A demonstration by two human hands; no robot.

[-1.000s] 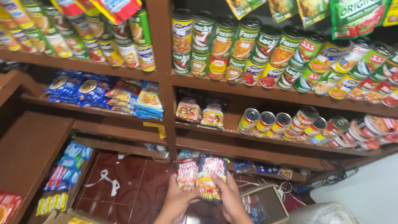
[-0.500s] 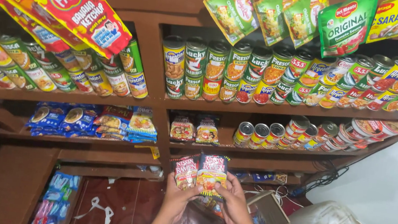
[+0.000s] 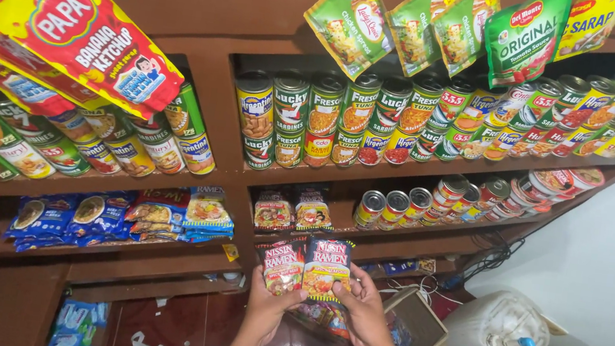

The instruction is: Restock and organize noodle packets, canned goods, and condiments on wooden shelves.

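Note:
My left hand (image 3: pixel 267 307) grips a red instant-noodle packet (image 3: pixel 283 265) by its lower edge. Beside it, my right hand (image 3: pixel 363 309) holds a second noodle packet (image 3: pixel 327 265), and the two packets stand upright and overlap slightly. Both are raised in front of the middle wooden shelf (image 3: pixel 300 236), just below two similar noodle packets (image 3: pixel 292 212) standing there. More packets show under my hands near the floor.
Rows of tin cans (image 3: pixel 377 119) fill the upper shelves. Sauce pouches (image 3: pixel 74 35) hang from the top edge. Blue snack packets (image 3: pixel 122 214) lie on the left shelf. A cardboard box (image 3: pixel 417 327) and two plastic water jugs (image 3: pixel 503 334) sit at the right on the floor.
My hands have lifted the two noodle packets up toward the middle shelf. The view has tilted upward, showing more of the hanging pouches.

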